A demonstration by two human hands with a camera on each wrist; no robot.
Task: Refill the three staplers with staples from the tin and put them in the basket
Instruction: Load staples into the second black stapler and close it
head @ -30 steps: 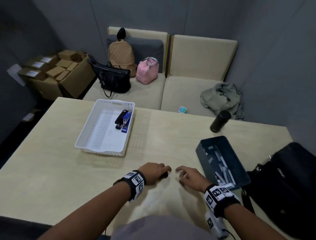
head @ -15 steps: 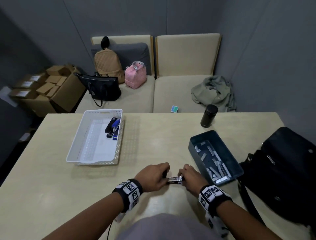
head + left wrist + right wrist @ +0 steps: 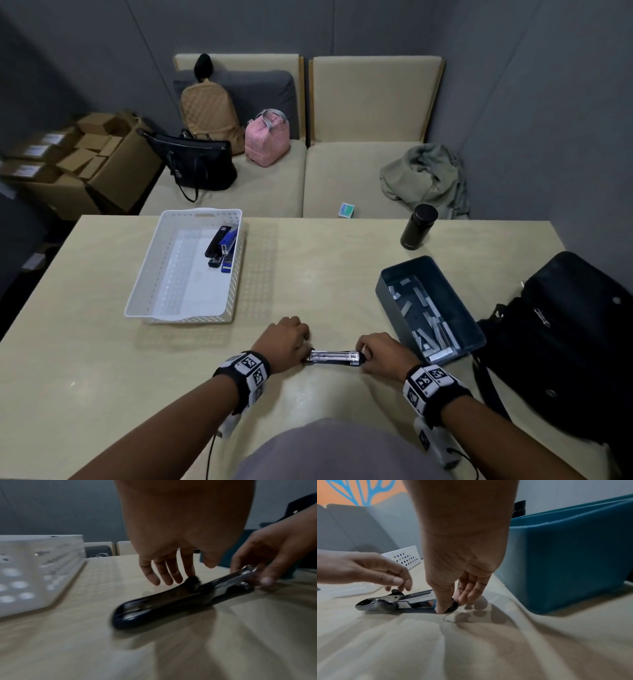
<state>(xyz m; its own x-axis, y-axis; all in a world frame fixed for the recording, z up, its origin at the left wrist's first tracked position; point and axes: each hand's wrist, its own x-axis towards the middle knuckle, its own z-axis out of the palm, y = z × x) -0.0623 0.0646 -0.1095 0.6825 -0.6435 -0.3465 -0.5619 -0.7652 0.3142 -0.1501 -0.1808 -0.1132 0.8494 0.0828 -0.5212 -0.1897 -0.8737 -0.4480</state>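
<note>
On the tabletop point(image 3: 102, 359), near edge: third stapler point(image 3: 335, 357) lies swung open between the hands, long axis running left to right across the person. Left hand point(image 3: 284, 342) rests curled fingertips on the hinge end, more steadying than gripping. Right hand point(image 3: 383, 354) pinches the front end, thumb and fingers closed on it. Magazine channel faces up, shiny (whether loaded, cannot tell). Tin point(image 3: 455, 301) of staple strips sits just right of the right hand, so that hand is the nearer one for fetching a strip. Basket point(image 3: 144, 284) lies forward-left, nearer the left hand, with two staplers point(image 3: 221, 245) already inside.
</note>
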